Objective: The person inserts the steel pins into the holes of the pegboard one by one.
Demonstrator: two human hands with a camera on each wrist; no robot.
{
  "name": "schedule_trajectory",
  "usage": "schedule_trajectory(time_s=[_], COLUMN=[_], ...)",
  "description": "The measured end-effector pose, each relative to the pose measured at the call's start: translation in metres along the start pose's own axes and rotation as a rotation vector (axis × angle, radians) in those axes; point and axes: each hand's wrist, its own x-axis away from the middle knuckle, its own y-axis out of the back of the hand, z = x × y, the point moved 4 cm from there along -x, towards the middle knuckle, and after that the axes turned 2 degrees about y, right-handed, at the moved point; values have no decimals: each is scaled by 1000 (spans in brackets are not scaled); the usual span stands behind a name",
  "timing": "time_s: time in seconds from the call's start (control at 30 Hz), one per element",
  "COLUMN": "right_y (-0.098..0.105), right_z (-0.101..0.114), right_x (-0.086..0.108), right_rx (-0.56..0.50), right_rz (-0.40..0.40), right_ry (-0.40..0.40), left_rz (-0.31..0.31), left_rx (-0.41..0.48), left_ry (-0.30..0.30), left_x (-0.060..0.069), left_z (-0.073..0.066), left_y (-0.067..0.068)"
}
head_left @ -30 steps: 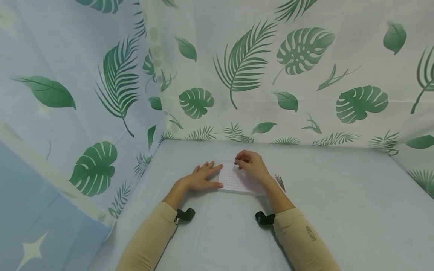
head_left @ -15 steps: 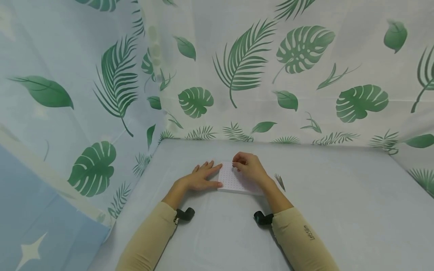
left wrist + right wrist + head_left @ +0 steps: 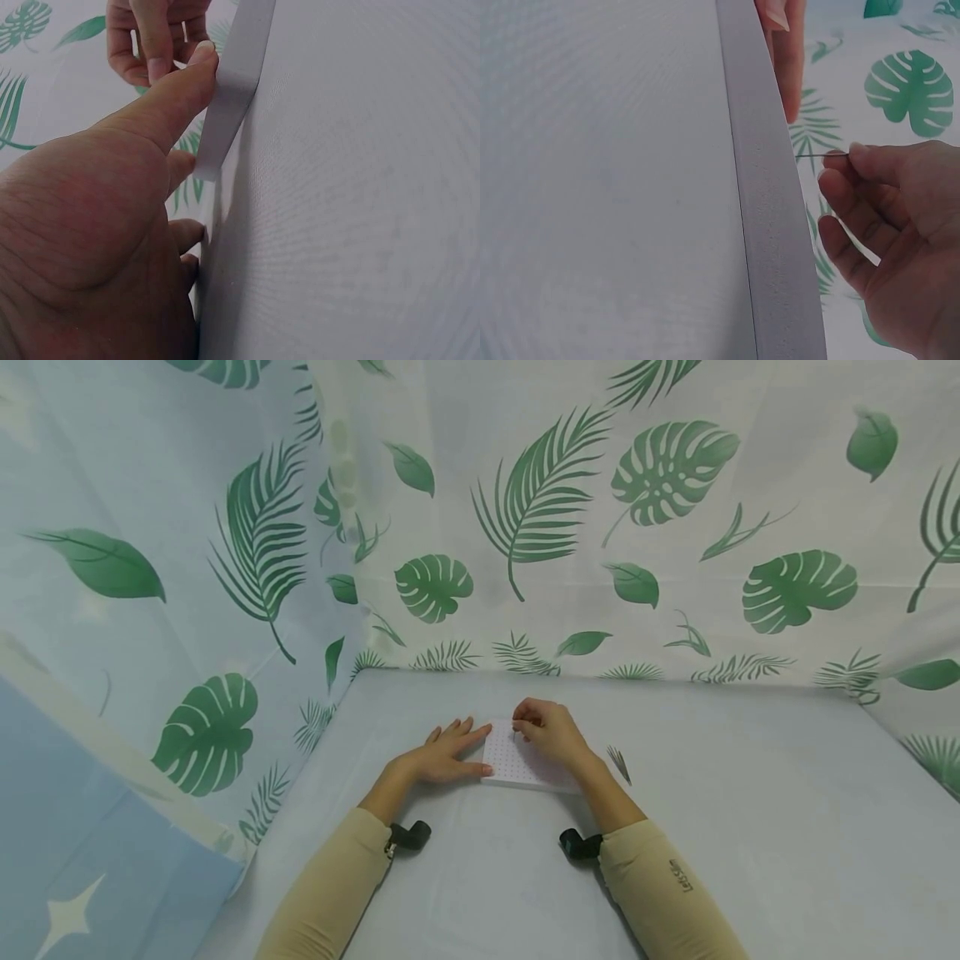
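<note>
A white board [image 3: 517, 764] with a grid of small dots lies flat on the table. My left hand [image 3: 442, 756] has its fingers spread, thumb and forefinger touching the board's left edge; the left wrist view shows the thumb against the board's side [image 3: 232, 97]. Between thumb and forefinger my right hand [image 3: 551, 733] pinches a thin metal pin [image 3: 821, 156], its far end at the board's top face in the right wrist view. Whether the pin's tip sits in a hole is hidden. The other fingers of the right hand [image 3: 907, 217] are loosely curled.
Several thin dark pins [image 3: 619, 765] lie on the table right of the board, close to the right forearm. Leaf-printed cloth [image 3: 555, 527] hangs behind and at the left of the white tabletop [image 3: 750, 793].
Over the last second my right hand has moved slightly left and toward the body above the board, the pin with it. The left hand keeps its place at the board's edge.
</note>
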Motion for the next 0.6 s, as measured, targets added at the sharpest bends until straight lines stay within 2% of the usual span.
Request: schedule_trajectory(time_s=[0.33, 0.6], right_y=[-3, -3], right_z=[-6, -3], right_x=[-2, -3], right_rx=[78, 131], right_rz=[38, 61], right_ry=[0, 5], left_rz=[-3, -3], left_rx=[-15, -21], left_ry=[11, 4], left_x=[-2, 0], left_z=[2, 1], left_y=[-1, 0])
